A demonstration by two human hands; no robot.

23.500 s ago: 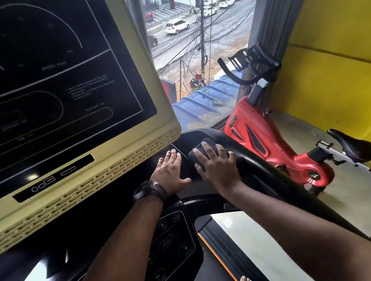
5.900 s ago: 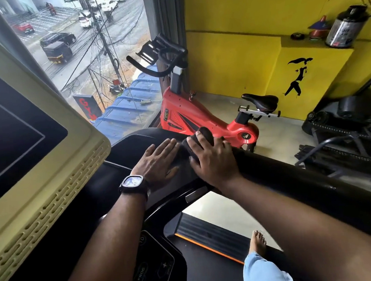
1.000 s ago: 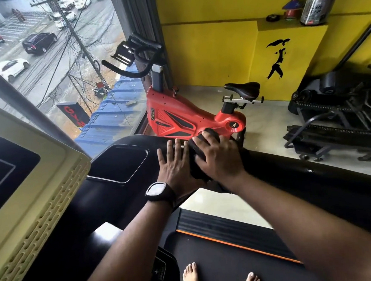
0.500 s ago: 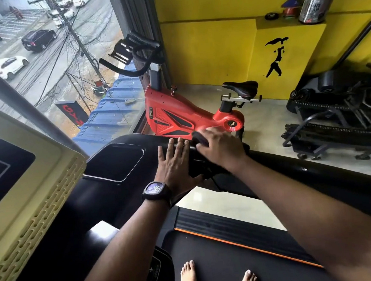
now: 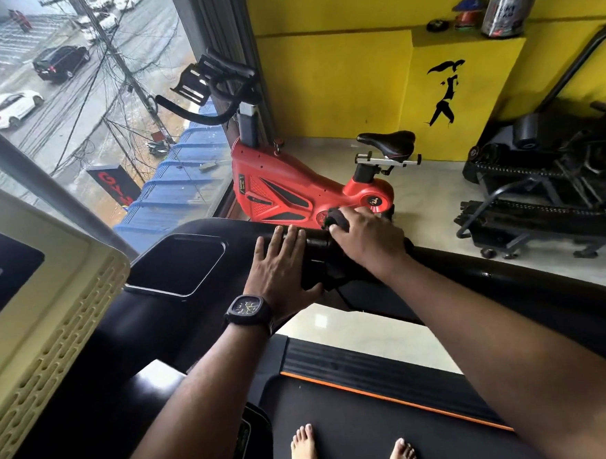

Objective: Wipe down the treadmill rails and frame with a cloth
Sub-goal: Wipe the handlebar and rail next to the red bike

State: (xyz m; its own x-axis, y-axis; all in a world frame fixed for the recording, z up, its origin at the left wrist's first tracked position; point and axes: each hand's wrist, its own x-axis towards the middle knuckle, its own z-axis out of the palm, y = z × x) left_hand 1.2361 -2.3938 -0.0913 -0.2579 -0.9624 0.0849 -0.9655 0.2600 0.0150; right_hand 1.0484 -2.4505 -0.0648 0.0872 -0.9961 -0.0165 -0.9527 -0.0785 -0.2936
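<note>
**Right hand presses a dark cloth on the treadmill's right rail, with the left hand flat beside it**

Seen from the wearer's head, looking down. The landmark is a red exercise bike [image 5: 291,190] on the floor beyond the treadmill.

On the near side of the bike runs the treadmill's black right-side rail [image 5: 513,286]. Its long axis leads from just below the bike's rear housing back toward the wearer, slanting to the right.

The right hand [image 5: 366,239] sits on the rail's far end, directly in front of the bike's rear housing. Its grip is curled over a small dark cloth [image 5: 336,219]. A bunched end of the cloth pokes out past the fingertips toward the bike. The rest is hidden under the palm.

The left hand [image 5: 279,267] lies just to the window side of it, below the bike's middle. Its fingers are straight and flat on the black frame and it holds nothing. A wristwatch [image 5: 250,312] is on that wrist.

The right forearm lies roughly along the rail, so most of the rail stretches behind the cloth, away from the bike. Judging from this, the right hand is the one placed to draw the cloth back along the rail. The left hand appears to serve only as a brace.
</note>
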